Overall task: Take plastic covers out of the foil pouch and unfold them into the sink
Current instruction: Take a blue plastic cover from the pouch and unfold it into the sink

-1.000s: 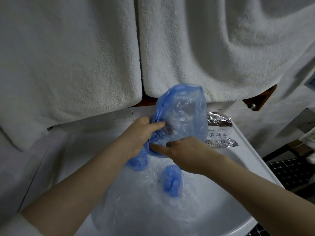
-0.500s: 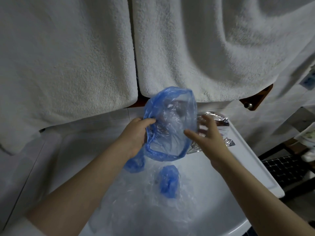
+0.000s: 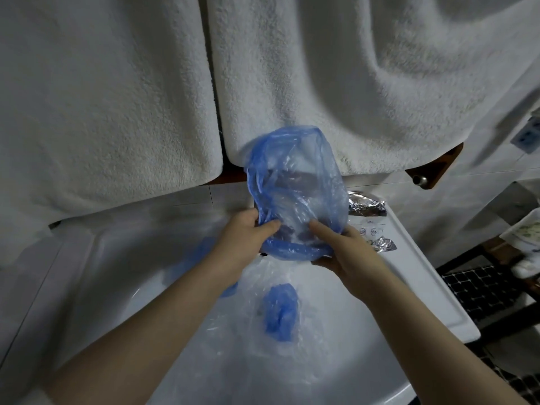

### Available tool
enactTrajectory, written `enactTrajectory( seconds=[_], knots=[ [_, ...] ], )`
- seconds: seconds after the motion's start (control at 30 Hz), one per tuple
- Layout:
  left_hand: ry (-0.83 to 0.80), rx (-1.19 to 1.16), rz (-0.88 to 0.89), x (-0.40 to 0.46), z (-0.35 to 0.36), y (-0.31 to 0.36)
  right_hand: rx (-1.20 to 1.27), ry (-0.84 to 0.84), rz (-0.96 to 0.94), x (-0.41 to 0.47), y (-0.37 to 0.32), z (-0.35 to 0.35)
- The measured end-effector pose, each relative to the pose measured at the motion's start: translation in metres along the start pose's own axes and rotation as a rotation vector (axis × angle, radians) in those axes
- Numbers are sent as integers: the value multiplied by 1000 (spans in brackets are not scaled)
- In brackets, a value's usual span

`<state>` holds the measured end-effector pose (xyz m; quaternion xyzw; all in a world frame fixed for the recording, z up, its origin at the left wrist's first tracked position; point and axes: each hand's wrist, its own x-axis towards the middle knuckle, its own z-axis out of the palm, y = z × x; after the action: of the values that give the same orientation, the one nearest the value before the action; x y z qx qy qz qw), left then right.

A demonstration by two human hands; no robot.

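Observation:
A clear plastic cover with a blue elastic rim (image 3: 295,194) is held up above the white sink (image 3: 122,258), puffed open. My left hand (image 3: 248,238) grips its rim on the left side. My right hand (image 3: 342,249) holds the rim from the right, index finger laid across the plastic and thumb underneath. In the basin lies a spread-out clear cover (image 3: 254,340) with a bunched blue rim (image 3: 280,312). Another blue piece (image 3: 201,252) shows behind my left forearm. The silver foil pouch (image 3: 371,223) lies on the sink's right ledge, partly hidden by the held cover.
Two thick white towels (image 3: 117,97) hang on the wall right behind the sink, close to the held cover. A wooden bracket with a metal knob (image 3: 423,178) sticks out at right. A dark tiled floor (image 3: 482,290) lies beyond the sink's right edge.
My right hand came back from near the foil pouch and took hold of the cover's rim. The cover has risen slightly and stays puffed open.

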<state>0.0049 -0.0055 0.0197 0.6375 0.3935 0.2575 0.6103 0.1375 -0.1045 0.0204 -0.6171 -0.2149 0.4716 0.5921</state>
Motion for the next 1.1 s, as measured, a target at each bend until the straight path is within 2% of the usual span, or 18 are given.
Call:
enactTrajectory(
  seconds=[0.17, 0.33, 0.47, 0.6, 0.77, 0.93, 1.03, 1.1],
  knots=[
    [-27, -219, -100, 2, 2, 0, 9, 58, 20, 1, -3, -11],
    [-153, -433, -236, 1, 2, -2, 272, -37, 109, 3, -3, -28],
    [-229, -715, -372, -3, 4, -2, 468, -173, 164, -2, -3, -26],
    [-279, -950, -428, -4, 5, -2, 619, -195, 181, -1, 0, -29],
    [-274, -830, -289, -3, 7, -7, 573, -213, 95, -3, 5, -27],
    [-163, -556, -312, -5, 17, -14, 347, 25, 63, 2, 10, -23],
    [-123, -524, -302, -3, 18, -15, 204, 125, -3, 6, 20, -22],
    [-122, -536, -294, -4, 18, -15, 249, 29, 19, 4, 34, -17]
  ],
)
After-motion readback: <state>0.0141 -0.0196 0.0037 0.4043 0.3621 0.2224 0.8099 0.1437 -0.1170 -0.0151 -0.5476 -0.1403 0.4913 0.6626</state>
